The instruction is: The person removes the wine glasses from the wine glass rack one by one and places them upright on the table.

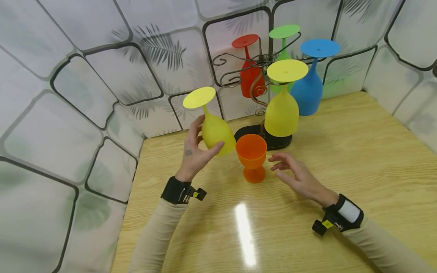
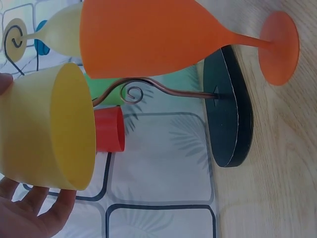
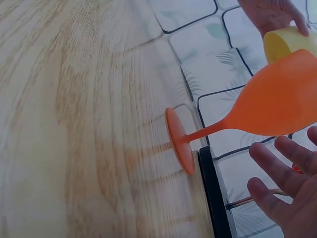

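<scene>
My left hand (image 1: pixel 198 151) grips a yellow plastic wine glass (image 1: pixel 218 132) round its bowl, upside down and tilted, with its foot at the top. In the left wrist view the mouth of that yellow glass (image 2: pixel 74 129) faces the table. An orange wine glass (image 1: pixel 251 157) stands upright on the table between the hands. To its right my right hand (image 1: pixel 297 176) hovers with fingers spread and nothing in them. In the right wrist view its fingers (image 3: pixel 277 168) are close to the orange glass (image 3: pixel 277 99), seemingly apart from it.
A metal glass rack (image 1: pixel 261 62) on a black base (image 1: pixel 280 142) stands behind the orange glass. Upside down on it hang a red glass (image 1: pixel 252 77), a green glass (image 1: pixel 284 32), a blue glass (image 1: pixel 308 91) and another yellow glass (image 1: pixel 282 113). Patterned curtains surround the wooden table (image 1: pixel 375 151).
</scene>
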`<state>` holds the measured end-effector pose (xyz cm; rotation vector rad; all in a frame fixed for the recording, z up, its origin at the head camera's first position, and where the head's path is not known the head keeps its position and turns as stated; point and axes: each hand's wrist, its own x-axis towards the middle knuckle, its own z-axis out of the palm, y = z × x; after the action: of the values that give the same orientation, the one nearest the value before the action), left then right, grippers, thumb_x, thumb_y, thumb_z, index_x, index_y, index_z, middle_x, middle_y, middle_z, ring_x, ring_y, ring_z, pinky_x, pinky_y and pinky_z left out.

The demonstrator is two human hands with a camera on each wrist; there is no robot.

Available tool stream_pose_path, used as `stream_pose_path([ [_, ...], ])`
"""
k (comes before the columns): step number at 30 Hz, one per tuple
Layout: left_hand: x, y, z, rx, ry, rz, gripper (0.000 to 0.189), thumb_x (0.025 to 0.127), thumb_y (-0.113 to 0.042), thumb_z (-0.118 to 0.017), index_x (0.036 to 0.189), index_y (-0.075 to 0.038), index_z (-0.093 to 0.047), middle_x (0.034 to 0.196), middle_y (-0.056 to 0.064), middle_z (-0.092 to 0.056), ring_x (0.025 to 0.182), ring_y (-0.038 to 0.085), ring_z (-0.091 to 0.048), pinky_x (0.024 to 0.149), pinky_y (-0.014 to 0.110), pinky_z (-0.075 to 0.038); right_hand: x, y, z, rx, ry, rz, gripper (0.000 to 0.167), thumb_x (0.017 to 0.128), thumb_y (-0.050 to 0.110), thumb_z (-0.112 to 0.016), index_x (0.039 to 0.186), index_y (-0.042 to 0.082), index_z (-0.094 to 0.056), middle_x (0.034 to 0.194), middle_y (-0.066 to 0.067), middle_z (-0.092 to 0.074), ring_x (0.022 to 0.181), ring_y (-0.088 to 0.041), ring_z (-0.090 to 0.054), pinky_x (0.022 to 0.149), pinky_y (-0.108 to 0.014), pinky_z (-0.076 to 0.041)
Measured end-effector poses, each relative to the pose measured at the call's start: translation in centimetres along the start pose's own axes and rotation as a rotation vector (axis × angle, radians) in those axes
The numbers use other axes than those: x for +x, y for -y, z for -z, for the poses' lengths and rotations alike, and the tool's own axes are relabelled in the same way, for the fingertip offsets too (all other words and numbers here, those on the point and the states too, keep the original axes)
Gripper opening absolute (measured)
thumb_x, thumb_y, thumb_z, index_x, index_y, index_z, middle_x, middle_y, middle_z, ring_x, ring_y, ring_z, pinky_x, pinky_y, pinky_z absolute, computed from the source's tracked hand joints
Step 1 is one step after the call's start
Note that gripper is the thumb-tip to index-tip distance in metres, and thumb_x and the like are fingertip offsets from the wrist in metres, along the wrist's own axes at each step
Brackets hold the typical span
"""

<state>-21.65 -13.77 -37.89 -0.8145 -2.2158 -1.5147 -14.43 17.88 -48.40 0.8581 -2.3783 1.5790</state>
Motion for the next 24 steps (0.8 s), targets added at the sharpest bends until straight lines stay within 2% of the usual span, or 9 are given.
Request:
stream_pose_path([
  [8, -0.6, -1.1, -0.3, -0.019, 0.012, -0.024, 0.082, 0.079, -0.013, -0.08, 0.15, -0.001, -0.041, 0.143, 0.02, -0.051, 0.121, 0.033, -0.054, 0.091, 0.047, -0.053, 0.0, 0.9, 0.3, -0.07, -0.026, 0.128, 0.055, 0.088, -0.008, -0.061, 0.141, -0.001, -0.048, 0.126, -0.019, -0.065, 0.097, -0.022, -0.069, 0.09, -0.03, -0.056],
  [13, -0.7, -1.8, -0.6, -0.057, 0.026, -0.04, 0.084, 0.08, -0.022, -0.081, 0.15, 0.001, -0.041, 0.145, 0.021, -0.049, 0.122, 0.035, -0.053, 0.093, 0.05, -0.051, 0.3, 2.1, 0.8, -0.178, -0.007, 0.215, 0.058, 0.084, 0.0, -0.067, 0.139, -0.001, -0.05, 0.126, -0.014, -0.066, 0.099, -0.016, -0.066, 0.091, -0.026, -0.053],
  [16, -0.6, -2.1, -0.9, -0.066, 0.031, -0.052, 0.088, 0.082, -0.038, -0.08, 0.149, 0.002, -0.041, 0.144, 0.022, -0.049, 0.121, 0.034, -0.053, 0.092, 0.049, -0.051, 0.7, 3.4, 1.0, -0.281, 0.009, 0.309, 0.052, 0.089, 0.016, -0.068, 0.135, -0.003, -0.053, 0.126, -0.01, -0.066, 0.101, -0.015, -0.064, 0.092, -0.023, -0.05],
  [19, -0.5, -2.3, -1.2, -0.074, 0.039, -0.067, 0.093, 0.083, -0.052, -0.077, 0.149, 0.002, -0.041, 0.144, 0.022, -0.05, 0.12, 0.032, -0.054, 0.091, 0.048, -0.052, 1.2, 4.8, 1.0, -0.383, -0.007, 0.442, 0.051, 0.098, 0.035, -0.06, 0.131, -0.004, -0.057, 0.122, -0.009, -0.067, 0.099, -0.017, -0.064, 0.089, -0.026, -0.05],
  [22, -0.4, -2.6, -1.5, -0.083, 0.053, -0.073, 0.092, 0.082, -0.053, -0.078, 0.149, 0.0, -0.042, 0.143, 0.02, -0.051, 0.119, 0.031, -0.054, 0.09, 0.046, -0.052, 1.8, 6.2, 1.0, -0.457, -0.043, 0.558, 0.056, 0.103, 0.044, -0.05, 0.127, -0.005, -0.06, 0.115, -0.009, -0.068, 0.097, -0.02, -0.064, 0.086, -0.032, -0.051],
  [24, -0.5, -2.8, -1.7, -0.087, 0.066, -0.074, 0.09, 0.082, -0.047, -0.079, 0.15, -0.002, -0.042, 0.144, 0.019, -0.051, 0.119, 0.031, -0.054, 0.089, 0.045, -0.052, 2.3, 7.1, 1.0, -0.489, -0.063, 0.613, 0.054, 0.103, 0.043, -0.05, 0.124, -0.005, -0.062, 0.114, -0.01, -0.069, 0.097, -0.021, -0.064, 0.085, -0.035, -0.051],
])
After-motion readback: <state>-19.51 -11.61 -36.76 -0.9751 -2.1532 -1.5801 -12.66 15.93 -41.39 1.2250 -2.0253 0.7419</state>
